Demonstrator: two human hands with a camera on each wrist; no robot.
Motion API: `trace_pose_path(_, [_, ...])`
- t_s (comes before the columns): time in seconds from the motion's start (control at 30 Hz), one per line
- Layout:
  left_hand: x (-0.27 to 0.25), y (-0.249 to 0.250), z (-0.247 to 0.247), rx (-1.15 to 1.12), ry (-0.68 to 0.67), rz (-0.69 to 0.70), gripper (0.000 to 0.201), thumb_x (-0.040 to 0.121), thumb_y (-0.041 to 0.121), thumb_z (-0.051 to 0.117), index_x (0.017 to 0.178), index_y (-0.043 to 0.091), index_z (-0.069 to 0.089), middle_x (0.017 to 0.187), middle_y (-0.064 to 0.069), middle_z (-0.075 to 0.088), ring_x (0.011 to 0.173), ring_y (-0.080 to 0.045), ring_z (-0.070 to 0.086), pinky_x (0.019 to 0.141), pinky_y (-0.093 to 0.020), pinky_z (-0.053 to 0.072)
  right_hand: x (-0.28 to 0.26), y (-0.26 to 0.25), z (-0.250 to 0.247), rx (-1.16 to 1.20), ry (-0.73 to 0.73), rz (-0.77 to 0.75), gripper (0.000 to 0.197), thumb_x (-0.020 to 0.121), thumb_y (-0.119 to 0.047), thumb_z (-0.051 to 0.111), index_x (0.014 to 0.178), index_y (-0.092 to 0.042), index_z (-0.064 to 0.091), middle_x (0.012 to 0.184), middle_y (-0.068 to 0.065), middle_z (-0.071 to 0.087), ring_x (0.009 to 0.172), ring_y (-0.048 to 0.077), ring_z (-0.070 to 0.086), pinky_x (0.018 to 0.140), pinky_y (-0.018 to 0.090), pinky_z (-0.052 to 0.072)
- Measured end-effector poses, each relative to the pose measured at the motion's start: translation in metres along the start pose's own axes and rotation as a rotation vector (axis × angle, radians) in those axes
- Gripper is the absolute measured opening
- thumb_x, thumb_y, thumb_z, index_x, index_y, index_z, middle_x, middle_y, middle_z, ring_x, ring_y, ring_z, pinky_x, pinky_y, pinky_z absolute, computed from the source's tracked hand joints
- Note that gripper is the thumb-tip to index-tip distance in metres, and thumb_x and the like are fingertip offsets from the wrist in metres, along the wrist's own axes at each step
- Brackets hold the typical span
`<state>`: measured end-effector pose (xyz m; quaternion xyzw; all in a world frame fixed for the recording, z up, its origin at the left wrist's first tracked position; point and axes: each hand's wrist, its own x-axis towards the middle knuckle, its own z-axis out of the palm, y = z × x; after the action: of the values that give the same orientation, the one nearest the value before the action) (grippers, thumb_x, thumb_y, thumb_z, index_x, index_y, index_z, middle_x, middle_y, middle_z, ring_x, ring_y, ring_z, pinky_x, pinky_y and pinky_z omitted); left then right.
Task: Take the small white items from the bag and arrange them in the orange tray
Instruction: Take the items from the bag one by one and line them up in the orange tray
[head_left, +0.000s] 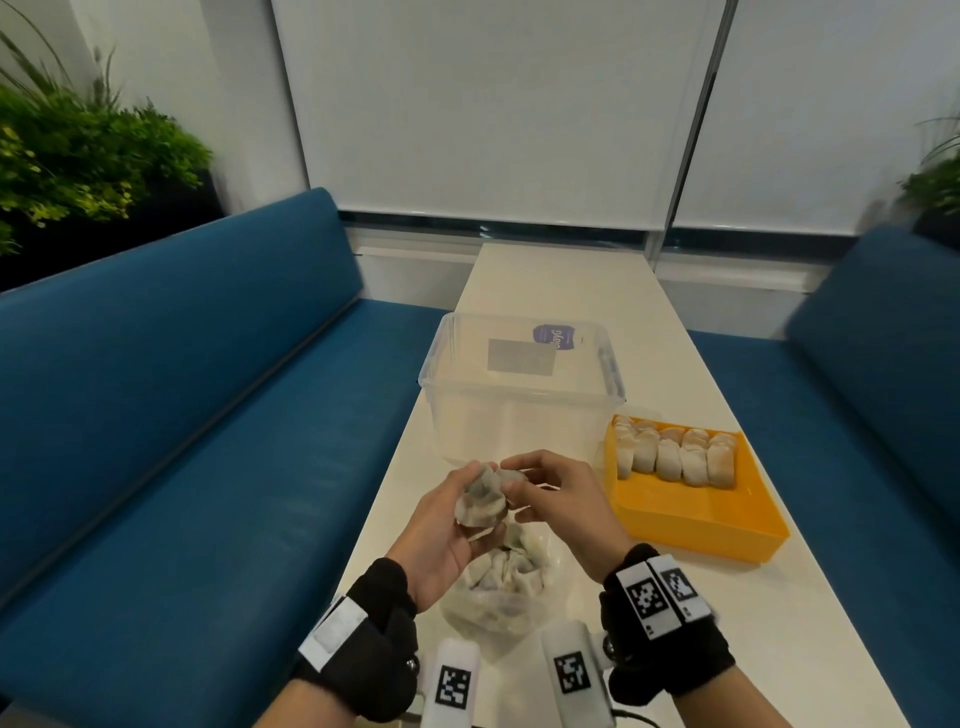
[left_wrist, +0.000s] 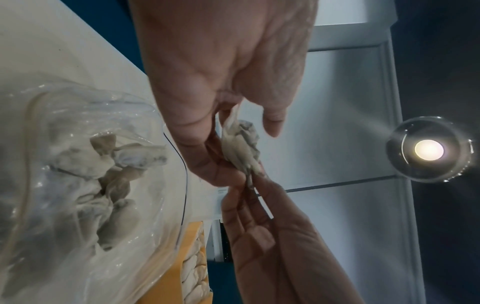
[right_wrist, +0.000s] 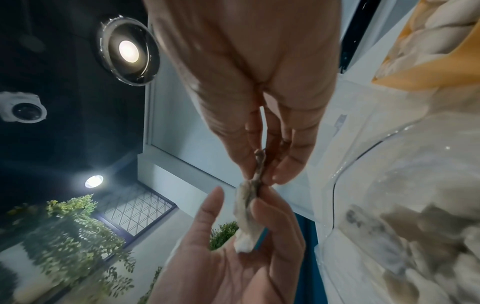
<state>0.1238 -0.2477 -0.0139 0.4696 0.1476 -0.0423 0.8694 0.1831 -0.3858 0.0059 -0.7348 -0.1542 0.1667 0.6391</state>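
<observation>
In the middle of the frame, the left hand cups a small white dumpling, and the right hand pinches its top edge. It looks soft, light and easy to tear. Hold it gently by its fat middle.

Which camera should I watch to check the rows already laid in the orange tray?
The head view: it shows the whole orange tray from above, with white items filling its far end and the near part bare. The left wrist view catches only a sliver of tray; the right wrist view shows a blurred corner at its top right.
</observation>
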Motion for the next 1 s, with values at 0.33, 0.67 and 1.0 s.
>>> trace_pose_path(0.33, [0.006, 0.001, 0.002, 0.057, -0.027, -0.019, 0.033, 0.087, 0.035, 0.065, 0.115, 0.019, 0.07, 0.101, -0.007, 0.065, 0.082, -0.015, 0.062, 0.064, -0.025, 0.053, 0.005, -0.007, -0.017, 0.029, 0.05, 0.056, 0.01, 0.089, -0.016, 0.062, 0.092, -0.009, 0.069, 0.077, 0.003, 0.068, 0.07, 0.014, 0.059, 0.061, 0.022, 0.044])
trace_pose_path(0.67, [0.013, -0.002, 0.033, 0.089, 0.046, 0.051, 0.025, 0.086, 0.016, 0.07, 0.109, 0.007, 0.067, 0.075, -0.003, 0.057, 0.067, -0.012, 0.053, 0.053, -0.022, 0.046, 0.016, -0.039, -0.076, -0.287, -0.151, 0.051, 0.021, 0.082, -0.034, 0.07, 0.094, -0.018, 0.072, 0.073, -0.001, 0.067, 0.063, 0.007, 0.05, 0.06, 0.021, 0.04])
trace_pose_path(1.0, [0.028, -0.025, 0.083, 0.177, 0.102, 0.079, 0.019, 0.085, 0.021, 0.072, 0.102, 0.014, 0.066, 0.084, -0.003, 0.057, 0.076, -0.014, 0.052, 0.061, -0.024, 0.047, 0.03, -0.066, -0.124, -0.502, -0.175, -0.142, 0.017, 0.08, -0.016, 0.071, 0.096, -0.013, 0.07, 0.078, 0.006, 0.073, 0.067, 0.01, 0.064, 0.064, 0.017, 0.044])
